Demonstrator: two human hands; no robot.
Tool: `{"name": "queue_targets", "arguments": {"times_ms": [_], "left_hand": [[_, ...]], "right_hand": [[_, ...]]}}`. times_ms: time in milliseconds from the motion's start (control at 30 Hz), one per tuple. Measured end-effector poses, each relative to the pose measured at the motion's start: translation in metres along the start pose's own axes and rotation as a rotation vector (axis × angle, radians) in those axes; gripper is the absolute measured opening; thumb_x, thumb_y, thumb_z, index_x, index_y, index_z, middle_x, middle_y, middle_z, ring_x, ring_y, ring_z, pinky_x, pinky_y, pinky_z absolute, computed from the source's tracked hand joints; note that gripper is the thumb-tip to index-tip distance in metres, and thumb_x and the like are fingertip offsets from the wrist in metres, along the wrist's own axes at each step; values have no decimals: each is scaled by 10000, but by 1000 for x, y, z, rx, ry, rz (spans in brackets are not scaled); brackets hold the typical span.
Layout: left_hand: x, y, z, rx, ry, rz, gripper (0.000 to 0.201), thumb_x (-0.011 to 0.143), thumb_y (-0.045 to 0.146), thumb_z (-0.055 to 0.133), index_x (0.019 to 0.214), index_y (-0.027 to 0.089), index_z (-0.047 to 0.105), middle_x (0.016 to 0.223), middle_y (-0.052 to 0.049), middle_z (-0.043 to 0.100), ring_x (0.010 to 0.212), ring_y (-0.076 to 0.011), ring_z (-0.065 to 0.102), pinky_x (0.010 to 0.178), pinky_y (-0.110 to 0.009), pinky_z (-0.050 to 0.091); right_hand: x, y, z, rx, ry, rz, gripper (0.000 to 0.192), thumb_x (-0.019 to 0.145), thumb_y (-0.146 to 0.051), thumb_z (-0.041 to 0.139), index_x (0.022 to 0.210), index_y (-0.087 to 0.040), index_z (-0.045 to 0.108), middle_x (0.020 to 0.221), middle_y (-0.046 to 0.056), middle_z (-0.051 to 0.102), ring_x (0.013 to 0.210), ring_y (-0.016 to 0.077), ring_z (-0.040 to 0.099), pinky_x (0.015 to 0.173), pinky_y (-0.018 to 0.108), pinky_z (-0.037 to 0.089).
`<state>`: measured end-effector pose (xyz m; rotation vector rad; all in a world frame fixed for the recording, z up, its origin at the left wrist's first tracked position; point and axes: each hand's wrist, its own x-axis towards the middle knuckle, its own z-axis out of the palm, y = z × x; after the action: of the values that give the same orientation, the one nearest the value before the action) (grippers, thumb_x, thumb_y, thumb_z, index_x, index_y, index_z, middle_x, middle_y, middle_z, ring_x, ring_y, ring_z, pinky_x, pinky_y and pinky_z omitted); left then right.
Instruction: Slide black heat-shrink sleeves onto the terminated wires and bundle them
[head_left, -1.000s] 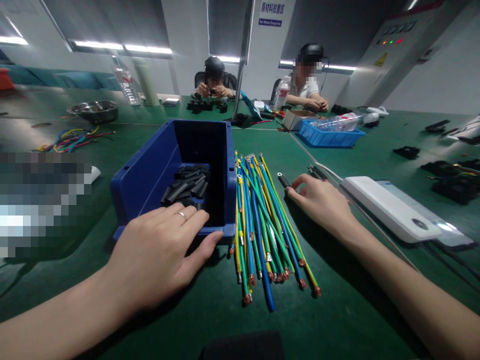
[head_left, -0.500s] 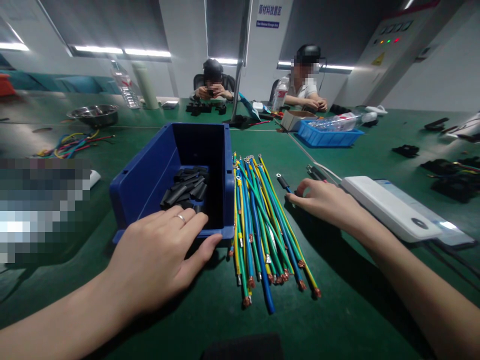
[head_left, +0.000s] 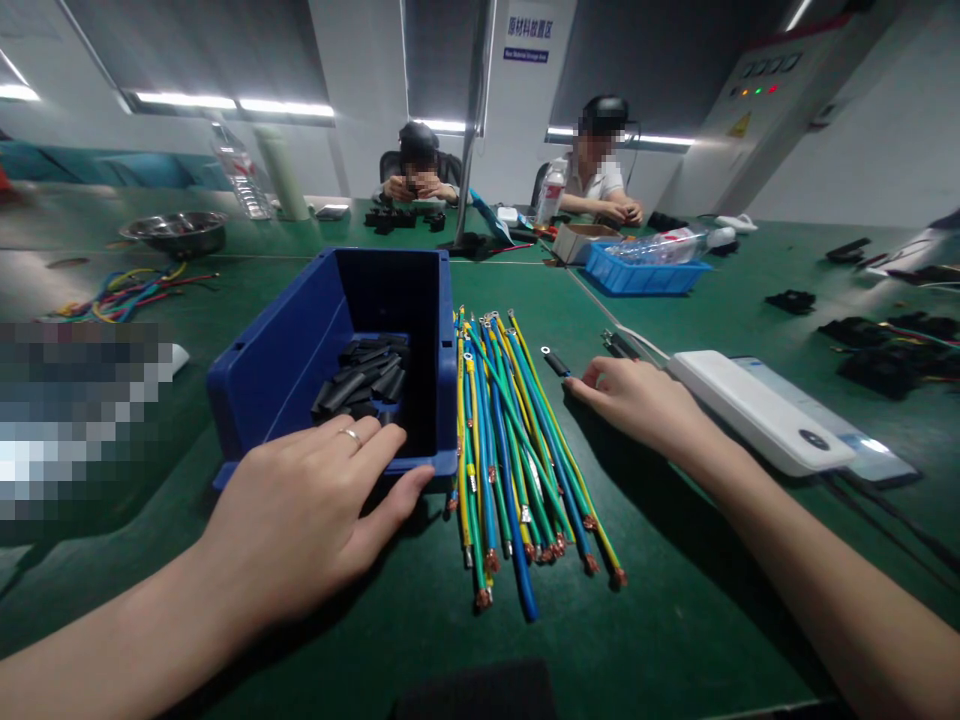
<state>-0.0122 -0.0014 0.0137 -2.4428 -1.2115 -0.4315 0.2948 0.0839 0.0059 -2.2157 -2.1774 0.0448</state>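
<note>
My left hand lies palm down over the front rim of a blue plastic bin, fingers reaching over the edge and thumb along the lip. Short black sleeve pieces lie inside the bin. A bundle of blue, green and yellow wires with copper lugs lies on the green table just right of the bin. My right hand rests on the table right of the bundle. Its thumb and forefinger pinch the end of a short wire with a ring terminal and a black sleeve.
A white flat device lies right of my right hand. Farther back are a blue tray, a metal bowl, loose coloured wires and a pole. Two people sit working across the table.
Both hands stay almost where they were. The whole view has shifted slightly to the left.
</note>
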Motion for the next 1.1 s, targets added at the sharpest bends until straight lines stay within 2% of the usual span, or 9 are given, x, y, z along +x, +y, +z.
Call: {"name": "queue_targets", "arguments": {"times_ms": [233, 333, 400, 567, 700, 800, 1000, 1100], "left_hand": [[-3, -1, 1, -68, 41, 33, 448, 1015, 394, 315, 902, 125, 654, 774, -128, 708, 691, -311, 686, 555, -419, 523], [-5, -2, 1, -169, 151, 71, 273, 996, 295, 434, 1061, 94, 606, 897, -131, 700, 797, -276, 675, 681, -391, 518], [-7, -1, 2, -250, 213, 97, 227, 967, 204, 501, 1155, 91, 560, 976, -120, 677, 886, -247, 649, 786, -367, 497], [-12, 1, 6, -407, 242, 114, 292, 912, 61, 547, 1198, 118, 546, 1067, -91, 624, 983, -191, 598, 874, -308, 470], [-13, 1, 9, -455, 263, 106, 341, 901, 5, 476, 1218, 119, 530, 1095, -91, 607, 989, -189, 591, 874, -315, 472], [-14, 1, 9, -486, 255, 101, 412, 891, -37, 425, 1266, 118, 494, 1144, -96, 578, 1044, -180, 580, 916, -293, 465], [-17, 0, 7, -512, 233, 153, 440, 919, 2, 414, 1329, 151, 475, 1185, -91, 566, 1094, -188, 564, 957, -289, 469], [-16, 0, 8, -491, 220, 149, 428, 931, 28, 463, 1344, 139, 476, 1188, -88, 567, 1071, -163, 580, 952, -238, 479]], "right_hand": [[-3, 1, -1, 5, -14, -15, 351, 888, -504, 478, 904, -213, 672, 871, 80, 716, 777, 251, 647, 584, 312, 362], [-2, -1, 1, 13, -13, -20, 331, 897, -470, 466, 925, -208, 667, 887, 79, 718, 785, 246, 648, 593, 311, 366], [-2, -3, 3, 15, -8, -24, 324, 913, -448, 444, 920, -207, 660, 901, 77, 719, 795, 243, 649, 594, 308, 365], [-1, -4, 5, 6, 2, -19, 335, 925, -468, 432, 906, -213, 648, 889, 76, 713, 793, 240, 645, 576, 300, 345], [4, 2, 5, 35, -24, -41, 393, 921, -534, 430, 872, -212, 650, 817, 68, 704, 711, 212, 633, 561, 296, 352], [8, 8, 6, 74, -55, -72, 368, 911, -517, 458, 849, -210, 651, 799, 51, 707, 700, 192, 638, 578, 287, 381], [11, 11, 7, 84, -66, -54, 344, 899, -506, 487, 856, -212, 659, 804, 40, 708, 726, 194, 640, 600, 283, 397], [9, 8, 5, 68, -58, -24, 341, 899, -504, 490, 841, -214, 660, 801, 44, 708, 729, 199, 635, 592, 286, 382]]}}
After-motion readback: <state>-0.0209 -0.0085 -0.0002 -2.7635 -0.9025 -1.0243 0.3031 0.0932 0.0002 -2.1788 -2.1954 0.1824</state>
